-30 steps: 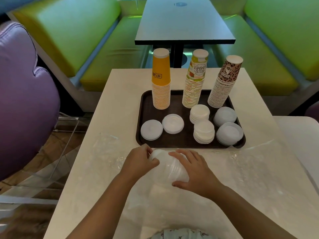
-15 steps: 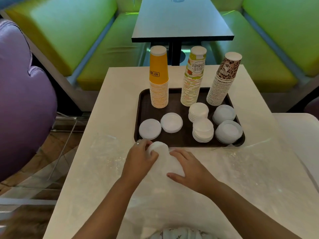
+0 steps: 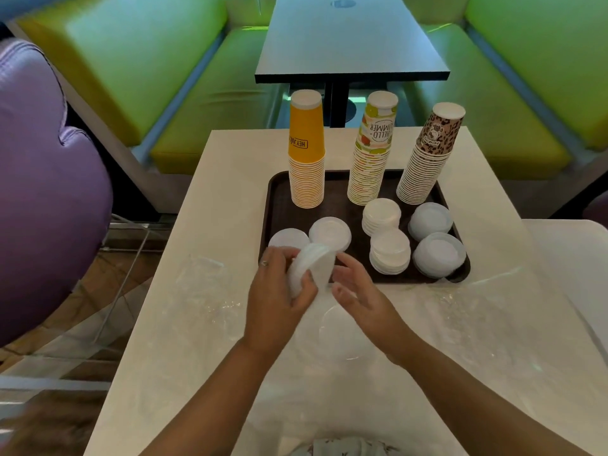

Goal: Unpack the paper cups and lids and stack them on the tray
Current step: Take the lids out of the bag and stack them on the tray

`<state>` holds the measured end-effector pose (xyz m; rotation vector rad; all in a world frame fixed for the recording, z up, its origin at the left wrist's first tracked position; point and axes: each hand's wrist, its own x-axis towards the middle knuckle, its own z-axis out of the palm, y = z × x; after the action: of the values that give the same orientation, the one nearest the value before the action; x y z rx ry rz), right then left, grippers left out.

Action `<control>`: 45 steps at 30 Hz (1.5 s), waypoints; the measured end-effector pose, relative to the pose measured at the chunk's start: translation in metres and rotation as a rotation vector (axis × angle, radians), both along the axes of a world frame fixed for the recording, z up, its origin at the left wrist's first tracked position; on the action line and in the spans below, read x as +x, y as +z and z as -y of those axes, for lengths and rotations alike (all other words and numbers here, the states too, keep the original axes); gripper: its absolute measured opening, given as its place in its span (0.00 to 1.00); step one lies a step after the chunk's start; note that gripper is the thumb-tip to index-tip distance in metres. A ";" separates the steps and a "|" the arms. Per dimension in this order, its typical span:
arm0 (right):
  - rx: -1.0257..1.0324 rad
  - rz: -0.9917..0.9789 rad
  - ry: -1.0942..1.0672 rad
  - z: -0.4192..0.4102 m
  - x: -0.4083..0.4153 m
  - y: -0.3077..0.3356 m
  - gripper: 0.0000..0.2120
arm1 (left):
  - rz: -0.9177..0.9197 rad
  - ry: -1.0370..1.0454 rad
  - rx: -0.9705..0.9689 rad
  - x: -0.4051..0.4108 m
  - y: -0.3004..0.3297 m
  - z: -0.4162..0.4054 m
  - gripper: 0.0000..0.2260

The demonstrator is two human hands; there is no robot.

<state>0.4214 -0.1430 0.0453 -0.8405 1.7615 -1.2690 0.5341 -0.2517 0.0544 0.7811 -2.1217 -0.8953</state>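
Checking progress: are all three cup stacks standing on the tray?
Yes, the orange stack, the fruit-print stack and the leopard-print stack all stand upright on the tray.

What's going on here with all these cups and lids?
Someone is unpacking drink supplies at a white table. Their left hand grips a stack of white lids just in front of the brown tray, while the right hand is open beside it. Three tall cup stacks, yellow, fruit-print and leopard-print, already stand on the tray with several lid piles. Clear plastic wrapping lies on the table.
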 end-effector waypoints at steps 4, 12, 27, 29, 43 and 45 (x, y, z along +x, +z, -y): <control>-0.077 0.680 -0.067 0.009 -0.006 0.009 0.36 | 0.025 -0.199 -0.011 -0.014 0.002 -0.017 0.17; -0.074 0.923 -0.106 0.005 -0.026 0.005 0.36 | 0.196 -0.588 0.335 -0.020 0.012 0.018 0.35; -0.020 0.962 -0.088 0.023 -0.035 0.001 0.22 | 0.217 -0.567 0.599 -0.031 0.006 0.042 0.35; -0.013 0.974 -0.095 0.026 -0.036 -0.001 0.23 | 0.235 -0.574 0.638 -0.033 0.005 0.044 0.34; -0.013 0.980 -0.109 0.033 -0.046 -0.009 0.22 | 0.179 -0.481 0.688 -0.045 -0.008 0.047 0.30; -0.026 0.994 -0.101 0.033 -0.047 -0.010 0.26 | 0.177 -0.478 0.707 -0.046 -0.010 0.047 0.30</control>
<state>0.3743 -0.1763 0.0349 -0.0537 0.9797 -1.4207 0.4883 -0.2990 0.0439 0.7025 -2.1861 -1.9580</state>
